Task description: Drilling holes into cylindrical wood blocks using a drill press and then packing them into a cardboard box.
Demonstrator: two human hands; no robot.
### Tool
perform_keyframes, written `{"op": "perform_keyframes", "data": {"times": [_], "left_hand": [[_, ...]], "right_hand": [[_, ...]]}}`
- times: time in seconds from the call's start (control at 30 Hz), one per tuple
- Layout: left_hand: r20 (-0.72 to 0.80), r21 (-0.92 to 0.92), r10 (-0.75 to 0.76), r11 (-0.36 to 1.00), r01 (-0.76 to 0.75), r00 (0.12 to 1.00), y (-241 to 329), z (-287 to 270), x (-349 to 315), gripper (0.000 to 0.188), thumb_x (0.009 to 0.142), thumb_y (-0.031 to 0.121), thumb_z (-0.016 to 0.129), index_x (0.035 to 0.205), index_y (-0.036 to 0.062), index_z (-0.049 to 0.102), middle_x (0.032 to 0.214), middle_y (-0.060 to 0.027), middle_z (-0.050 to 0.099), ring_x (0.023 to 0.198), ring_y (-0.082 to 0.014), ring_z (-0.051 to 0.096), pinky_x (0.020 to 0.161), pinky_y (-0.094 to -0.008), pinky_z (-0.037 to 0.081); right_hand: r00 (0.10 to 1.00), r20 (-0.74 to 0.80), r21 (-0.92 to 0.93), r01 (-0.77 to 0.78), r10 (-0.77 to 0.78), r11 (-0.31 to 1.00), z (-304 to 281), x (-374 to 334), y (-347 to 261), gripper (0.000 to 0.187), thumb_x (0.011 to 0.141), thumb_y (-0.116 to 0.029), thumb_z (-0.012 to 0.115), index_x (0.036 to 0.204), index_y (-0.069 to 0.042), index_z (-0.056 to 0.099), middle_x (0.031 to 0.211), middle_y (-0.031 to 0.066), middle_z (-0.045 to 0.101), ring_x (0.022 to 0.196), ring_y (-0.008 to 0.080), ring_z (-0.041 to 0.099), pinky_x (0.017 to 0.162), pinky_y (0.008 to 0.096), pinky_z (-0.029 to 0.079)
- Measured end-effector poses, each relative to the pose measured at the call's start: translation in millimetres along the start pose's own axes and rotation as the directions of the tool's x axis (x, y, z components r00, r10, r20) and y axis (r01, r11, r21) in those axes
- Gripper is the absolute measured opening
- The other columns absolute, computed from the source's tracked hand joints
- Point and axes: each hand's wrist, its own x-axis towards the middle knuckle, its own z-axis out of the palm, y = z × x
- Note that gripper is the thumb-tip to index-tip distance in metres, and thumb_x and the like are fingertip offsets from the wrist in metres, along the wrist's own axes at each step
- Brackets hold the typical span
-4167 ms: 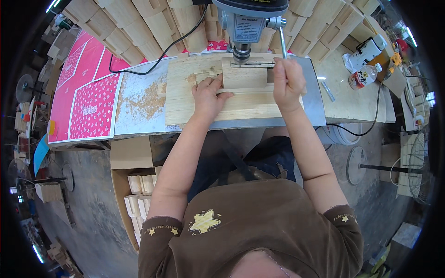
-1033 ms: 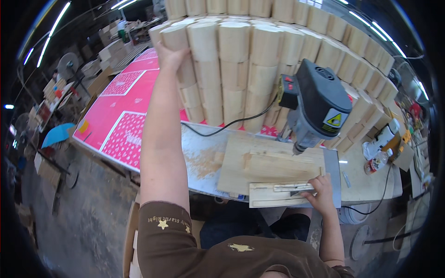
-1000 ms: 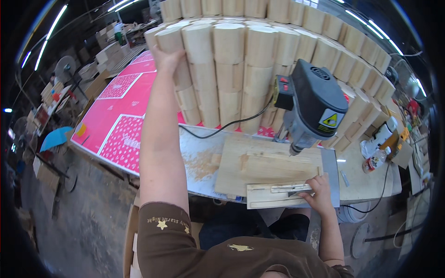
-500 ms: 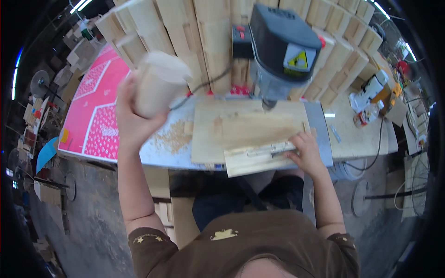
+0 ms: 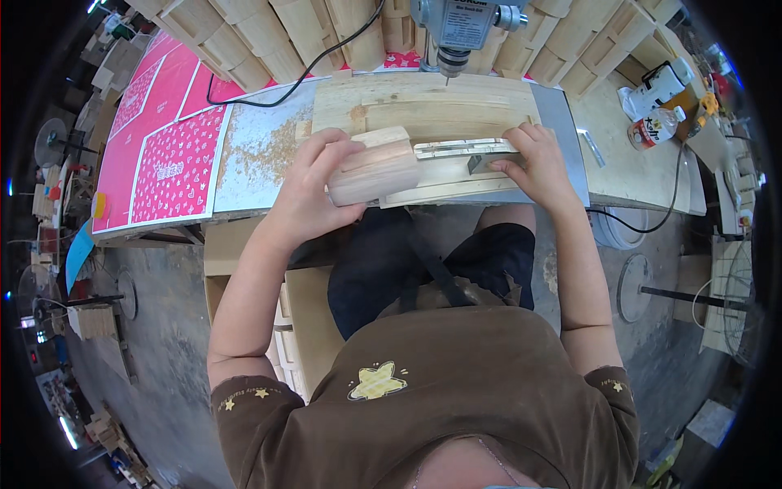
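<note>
My left hand (image 5: 314, 187) grips a pale wooden block (image 5: 373, 173) with a rounded face, thumb beneath and fingers over the top. The block is at the left end of a wooden jig (image 5: 444, 189), a long light strip with a raised rail and a small dark metal bracket (image 5: 478, 164). Closed on the jig's right end is my right hand (image 5: 538, 167), its thumb close to the bracket. Whether block and jig touch or only overlap, I cannot tell. Behind them lies a flat wooden board (image 5: 423, 102), under a drill press (image 5: 463, 33) with a thin bit pointing down.
Stacks of wooden blocks (image 5: 293, 37) stand along the back. A black cable (image 5: 326, 55) crosses the table past pink patterned sheeting (image 5: 179, 163). Sawdust (image 5: 261, 151) lies left of the board. A plastic bottle (image 5: 656, 129) and a marker pen (image 5: 592, 148) are at right.
My left hand has brought the block down and rightward to the jig's left end. The jig has risen and tilted in my right hand. The view has tipped lower.
</note>
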Motion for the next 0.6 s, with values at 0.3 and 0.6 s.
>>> {"op": "perform_keyframes", "data": {"times": [0.3,0.6], "left_hand": [[-0.022,0.033,0.051,0.998,-0.050,0.998,0.8,21.9,-3.4,0.065,0.051,0.009,0.078,0.111,0.0066,0.055,0.117,-0.0139,0.049,0.111,-0.0313,0.049,0.093,-0.0383,0.042],[-0.211,-0.270,-0.008,0.962,-0.051,0.977,5.3,79.5,15.3,0.073,0.053,0.012,0.084,0.116,0.0057,0.049,0.120,-0.0143,0.045,0.114,-0.0303,0.045,0.091,-0.0371,0.044]], "right_hand": [[0.999,0.012,0.014,0.032,-0.032,0.999,0.1,1.4,14.0,0.034,0.065,-0.024,0.075,0.089,-0.006,0.058,0.084,0.0082,0.055,0.086,0.0301,0.052,0.073,0.0405,0.041],[0.998,0.005,0.041,0.065,-0.065,0.997,7.2,6.5,-1.6,0.035,0.062,-0.020,0.075,0.088,-0.005,0.057,0.085,0.0106,0.055,0.085,0.0312,0.051,0.074,0.0402,0.041]]}}
